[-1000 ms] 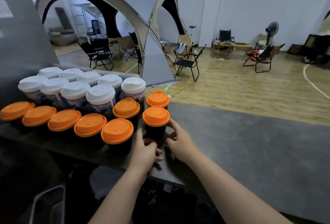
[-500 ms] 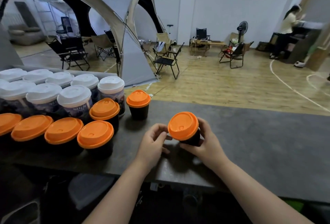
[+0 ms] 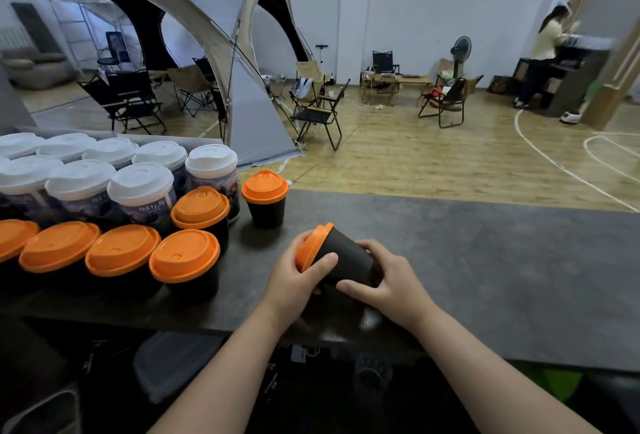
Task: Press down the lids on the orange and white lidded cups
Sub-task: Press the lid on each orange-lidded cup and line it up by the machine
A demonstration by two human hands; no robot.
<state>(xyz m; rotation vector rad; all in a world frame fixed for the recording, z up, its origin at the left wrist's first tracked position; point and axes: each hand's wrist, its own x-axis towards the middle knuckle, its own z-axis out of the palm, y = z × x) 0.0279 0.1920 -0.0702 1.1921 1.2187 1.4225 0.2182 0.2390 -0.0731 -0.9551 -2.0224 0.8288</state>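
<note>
The cup [image 3: 346, 260] lies tipped over the counter [image 3: 485, 260], left hand [image 3: 294, 281] curled at its lid [image 3: 313, 246], right hand [image 3: 391, 284] wrapped round the base. Probably light and thin-walled (maybe empty); press at the rim, not the wall.

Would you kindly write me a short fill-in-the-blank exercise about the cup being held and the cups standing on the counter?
1. The left hand and the right hand together hold one black cup, whose lid is coloured ____.
2. The held cup is tilted so that its lid end points toward the person's ____ side.
3. The taller printed cups at the back carry ____ lids.

Missing words: orange; left; white.
</note>
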